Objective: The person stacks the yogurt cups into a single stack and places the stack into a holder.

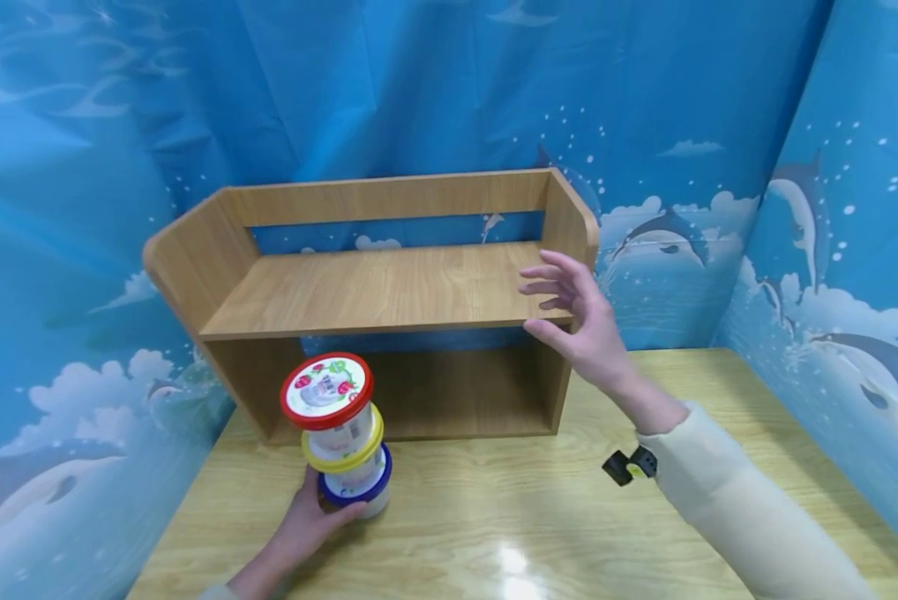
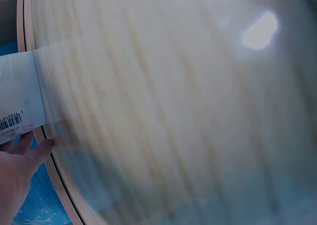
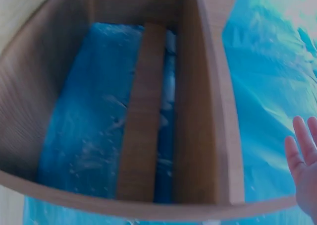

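Note:
Three round white tubs stand in a stack at the left front of the wooden shelf unit (image 1: 389, 287). The top tub has a red lid (image 1: 327, 392) printed with strawberries, the middle one a yellow lid (image 1: 347, 463), the lowest tub a blue lid (image 1: 380, 481). My left hand (image 1: 306, 521) grips the lowest tub, thumb in front and fingers at its left side. The left wrist view shows a tub's white wall with a barcode (image 2: 17, 96) beside the fingers. Raised by the right end of the upper shelf, my right hand (image 1: 580, 321) holds nothing, its fingers spread and slightly bent.
The shelf unit's right side panel (image 1: 572, 217) stands close behind the right hand. Beneath lies a pale wooden table (image 1: 479, 500) with a glossy reflection. A blue curtain with dolphins (image 1: 434, 83) hangs behind. A small black device (image 1: 629, 467) sits at the right cuff.

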The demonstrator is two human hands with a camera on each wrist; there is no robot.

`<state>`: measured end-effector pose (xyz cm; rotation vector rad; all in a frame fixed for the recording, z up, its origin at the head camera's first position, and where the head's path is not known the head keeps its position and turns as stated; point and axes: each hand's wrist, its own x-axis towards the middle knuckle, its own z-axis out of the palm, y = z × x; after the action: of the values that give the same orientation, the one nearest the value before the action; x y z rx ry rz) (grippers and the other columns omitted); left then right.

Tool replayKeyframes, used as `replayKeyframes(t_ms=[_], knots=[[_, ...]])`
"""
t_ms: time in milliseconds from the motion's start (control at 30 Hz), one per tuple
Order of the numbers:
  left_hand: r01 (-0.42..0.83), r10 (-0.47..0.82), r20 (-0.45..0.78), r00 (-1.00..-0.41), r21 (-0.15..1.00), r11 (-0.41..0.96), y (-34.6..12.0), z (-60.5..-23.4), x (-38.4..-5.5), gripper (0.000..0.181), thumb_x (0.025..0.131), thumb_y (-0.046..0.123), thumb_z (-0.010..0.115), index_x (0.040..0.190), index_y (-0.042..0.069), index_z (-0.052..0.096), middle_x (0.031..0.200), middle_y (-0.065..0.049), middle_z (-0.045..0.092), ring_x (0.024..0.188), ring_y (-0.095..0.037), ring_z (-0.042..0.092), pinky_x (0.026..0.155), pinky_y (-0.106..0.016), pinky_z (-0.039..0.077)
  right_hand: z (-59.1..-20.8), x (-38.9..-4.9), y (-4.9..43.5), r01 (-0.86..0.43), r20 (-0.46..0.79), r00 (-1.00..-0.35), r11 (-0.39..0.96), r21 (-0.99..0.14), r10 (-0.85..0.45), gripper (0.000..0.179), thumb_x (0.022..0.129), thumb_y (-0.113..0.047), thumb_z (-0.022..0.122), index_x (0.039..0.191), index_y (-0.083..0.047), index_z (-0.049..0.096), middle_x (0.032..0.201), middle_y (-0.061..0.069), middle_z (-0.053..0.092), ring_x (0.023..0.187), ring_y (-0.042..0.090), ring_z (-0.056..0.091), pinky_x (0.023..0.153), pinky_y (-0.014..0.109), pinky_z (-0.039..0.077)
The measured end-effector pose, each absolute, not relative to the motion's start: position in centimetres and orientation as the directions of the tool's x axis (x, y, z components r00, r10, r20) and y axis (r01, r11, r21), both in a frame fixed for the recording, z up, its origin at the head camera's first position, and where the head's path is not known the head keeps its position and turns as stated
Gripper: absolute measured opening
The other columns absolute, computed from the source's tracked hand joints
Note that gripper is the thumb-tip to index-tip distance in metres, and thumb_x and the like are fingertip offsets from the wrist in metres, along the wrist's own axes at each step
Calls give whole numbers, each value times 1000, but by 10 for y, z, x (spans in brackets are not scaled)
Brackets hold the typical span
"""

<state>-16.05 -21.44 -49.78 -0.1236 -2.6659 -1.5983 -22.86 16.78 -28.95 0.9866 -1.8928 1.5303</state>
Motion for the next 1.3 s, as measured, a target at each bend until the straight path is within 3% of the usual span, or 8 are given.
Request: replayKeyframes(t_ms=[167, 300, 400, 567, 767, 1067, 1300], knots=[[73, 48, 57, -997, 877, 475, -215, -500, -160, 93, 76, 23, 85, 143, 0, 24, 136, -29, 46, 125, -45, 45, 104, -57, 36, -278, -231, 185, -874, 875, -480, 115, -471, -59, 58, 90, -20, 70, 135, 5, 44, 125, 14, 60, 110, 24, 59, 84, 29, 48], [78, 50, 61, -997, 875, 479, -216, -500, -160, 92, 76, 24, 84, 143, 0, 24, 136, -28, 46, 124, -45, 46, 103, -57, 36, -271, -236, 197, -878, 897, -438, 185, -441, 57, 51, 90, -17, 67, 131, 8, 48, 126, 9, 59, 114, 24, 55, 86, 26, 48], [90, 53, 73, -996, 877, 473, -216, -501, -161, 92, 76, 23, 85, 143, 1, 25, 136, -27, 47, 124, -44, 46, 103, -57, 37, -266, -237, 202, -835, 878, -473, 281, -473, 70, 48, 90, -8, 63, 133, 8, 47, 133, 10, 53, 122, 24, 49, 91, 26, 46], [101, 56, 84, -995, 879, 466, -215, -501, -162, 91, 76, 21, 85, 142, 1, 27, 135, -27, 48, 123, -43, 47, 103, -55, 38, -261, -238, 205, -740, 811, -585, 392, -547, 29, 50, 92, 2, 58, 139, 6, 41, 144, 15, 43, 131, 29, 42, 102, 34, 42], [103, 60, 85, -995, 881, 461, -215, -501, -162, 89, 76, 21, 84, 142, 1, 27, 136, -27, 47, 123, -43, 47, 102, -55, 39, -271, -261, 215, -691, 747, -665, 381, -614, -1, 50, 95, -2, 58, 143, -8, 44, 147, 4, 41, 133, 25, 42, 102, 37, 42], [106, 49, 94, -994, 886, 452, -215, -503, -162, 90, 75, 18, 85, 141, 1, 27, 134, -27, 49, 123, -43, 48, 103, -55, 37, -277, -273, 215, -692, 730, -683, 331, -642, -11, 45, 97, -2, 54, 141, -9, 47, 146, 1, 42, 134, 27, 40, 102, 37, 43], [108, 44, 99, -994, 883, 457, -214, -504, -162, 89, 75, 19, 85, 141, 0, 28, 133, -27, 49, 122, -43, 49, 102, -55, 38, -267, -258, 203, -714, 763, -647, 360, -600, -12, 42, 96, 5, 51, 137, 3, 44, 144, 20, 41, 130, 36, 43, 94, 29, 43]])
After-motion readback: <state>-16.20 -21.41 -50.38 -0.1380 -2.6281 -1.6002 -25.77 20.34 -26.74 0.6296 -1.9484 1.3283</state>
